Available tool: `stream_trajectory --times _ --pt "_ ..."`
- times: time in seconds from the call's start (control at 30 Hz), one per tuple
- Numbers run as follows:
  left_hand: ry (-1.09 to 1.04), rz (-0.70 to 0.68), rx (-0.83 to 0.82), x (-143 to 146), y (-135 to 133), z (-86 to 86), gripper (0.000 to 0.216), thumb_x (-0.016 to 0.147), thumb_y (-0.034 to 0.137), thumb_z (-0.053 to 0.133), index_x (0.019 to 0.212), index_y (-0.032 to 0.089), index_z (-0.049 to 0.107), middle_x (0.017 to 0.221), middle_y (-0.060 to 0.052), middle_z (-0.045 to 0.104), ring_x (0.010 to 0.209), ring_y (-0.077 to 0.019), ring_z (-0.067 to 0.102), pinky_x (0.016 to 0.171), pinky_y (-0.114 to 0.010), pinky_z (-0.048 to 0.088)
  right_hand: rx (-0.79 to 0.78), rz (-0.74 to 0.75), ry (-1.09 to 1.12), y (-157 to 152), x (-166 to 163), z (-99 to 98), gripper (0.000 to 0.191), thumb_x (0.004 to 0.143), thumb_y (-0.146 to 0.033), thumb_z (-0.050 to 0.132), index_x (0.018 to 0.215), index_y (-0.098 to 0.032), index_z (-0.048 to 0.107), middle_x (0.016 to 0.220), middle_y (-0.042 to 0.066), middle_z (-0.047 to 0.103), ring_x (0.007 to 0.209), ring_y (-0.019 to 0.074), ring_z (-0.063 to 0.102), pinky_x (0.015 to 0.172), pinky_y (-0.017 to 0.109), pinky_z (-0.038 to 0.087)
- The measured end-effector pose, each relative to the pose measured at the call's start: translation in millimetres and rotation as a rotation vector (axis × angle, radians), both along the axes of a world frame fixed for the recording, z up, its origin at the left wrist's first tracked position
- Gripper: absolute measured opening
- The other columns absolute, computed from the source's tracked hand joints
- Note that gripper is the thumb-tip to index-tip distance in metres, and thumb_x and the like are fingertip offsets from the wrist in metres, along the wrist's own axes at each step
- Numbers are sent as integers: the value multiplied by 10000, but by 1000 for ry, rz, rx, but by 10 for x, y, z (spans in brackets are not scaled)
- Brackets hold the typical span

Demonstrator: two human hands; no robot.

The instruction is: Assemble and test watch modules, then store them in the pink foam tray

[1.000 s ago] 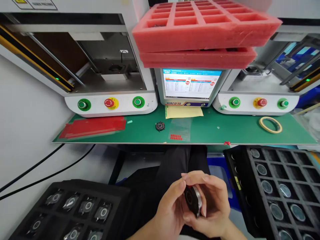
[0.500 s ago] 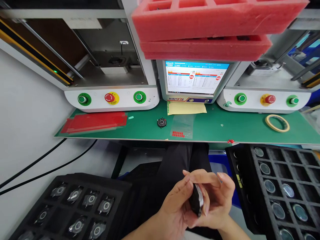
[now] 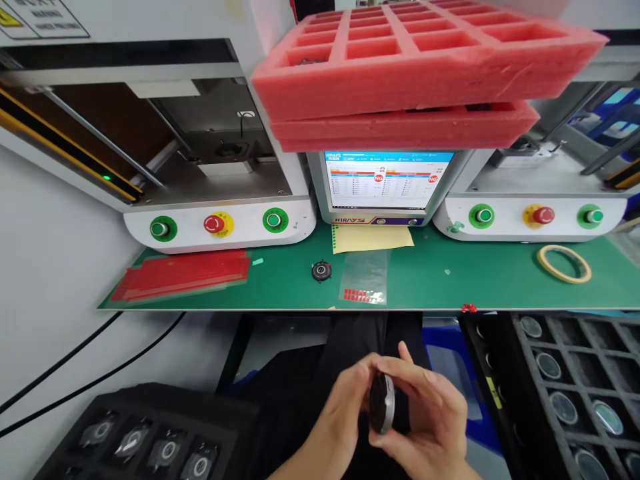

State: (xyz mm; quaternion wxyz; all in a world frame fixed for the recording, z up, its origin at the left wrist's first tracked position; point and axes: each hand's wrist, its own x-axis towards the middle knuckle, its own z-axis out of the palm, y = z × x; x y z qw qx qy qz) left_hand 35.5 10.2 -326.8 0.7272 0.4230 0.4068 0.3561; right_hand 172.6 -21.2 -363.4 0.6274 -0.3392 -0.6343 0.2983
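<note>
Between both hands, above the lap, a round smartwatch case (image 3: 382, 404) stands on edge, black on one face with a silver rim. My left hand (image 3: 341, 415) grips it from the left, fingers closed along the black side and top. My right hand (image 3: 434, 410) pinches it from the right, thumb at the lower edge and fingers at the upper edge. Parts of the case are hidden by the fingers. On the green bench lies another round black watch part (image 3: 321, 271), apart from both hands.
Red strips (image 3: 185, 277), a clear bag with red labels (image 3: 364, 280) and a tape roll (image 3: 564, 264) lie on the bench (image 3: 280, 293). Black trays with watch parts flank me, a left tray (image 3: 200, 413) and a right tray (image 3: 535, 427). Pink foam trays (image 3: 400, 93) sit above the screen (image 3: 390, 183).
My head view has tilted up, so the bench appears lower. The watch case has turned, showing more of its silver rim, and my right fingers have closed in around it.
</note>
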Motion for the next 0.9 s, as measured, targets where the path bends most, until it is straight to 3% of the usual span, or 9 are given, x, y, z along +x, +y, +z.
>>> stream_trajectory --times 0.07,0.13,0.2,0.3,0.37,0.5,0.8,0.9 --pt "471 94 493 -196 330 -29 403 959 478 403 1097 191 650 826 -61 630 678 -163 545 627 -287 456 19 -62 4 84 27 19 818 807 -119 729 1470 -224 262 1238 88 635 1149 239 644 1163 555 314" --pt "861 195 860 -440 769 -68 304 927 378 490 1068 168 658 1070 -114 666 908 -225 601 829 -367 490 -23 -118 24 160 75 17 783 802 -101 726 1449 -218 299 1181 72 658 1112 220 661 1168 538 312" --pt "1075 -27 1012 -673 1222 -113 321 908 301 505 1162 151 632 1230 -133 625 1148 -276 551 1020 -434 428 -93 -157 38 211 134 -9 753 797 -95 727 1425 -221 331 1145 61 674 1107 202 661 1172 508 316" --pt "1239 -430 992 -897 1727 -167 511 868 264 555 1368 174 502 1491 -126 436 1353 -292 417 1098 -435 379 -161 -191 42 232 210 -80 722 790 -108 737 1395 -229 363 1140 64 684 1119 190 655 1165 469 337" --pt "1267 -566 955 -947 1910 -184 515 846 242 582 1356 208 523 1464 -95 485 1325 -278 465 1076 -403 404 -204 -186 61 221 239 -128 689 804 -143 734 1383 -235 373 1134 67 686 1103 188 666 1145 454 370" --pt "1268 -635 952 -922 2048 -162 428 835 233 610 1262 221 602 1288 -65 628 1160 -256 592 982 -341 444 -276 -193 99 189 259 -190 640 823 -200 727 1362 -259 387 1128 56 686 1096 181 671 1123 426 405" --pt "1319 -687 956 -776 2147 -72 267 781 228 706 1047 213 685 1052 -53 665 880 -235 663 719 -270 436 -327 -223 69 89 288 -276 653 805 -170 733 1357 -276 401 1146 52 684 1193 162 615 1078 307 451" --pt "1342 -695 979 -787 2135 -66 304 766 209 723 1068 200 687 1025 -58 675 881 -246 665 712 -274 433 -343 -241 69 54 279 -301 642 809 -168 724 1356 -279 406 1152 56 679 1194 162 615 1063 303 463"
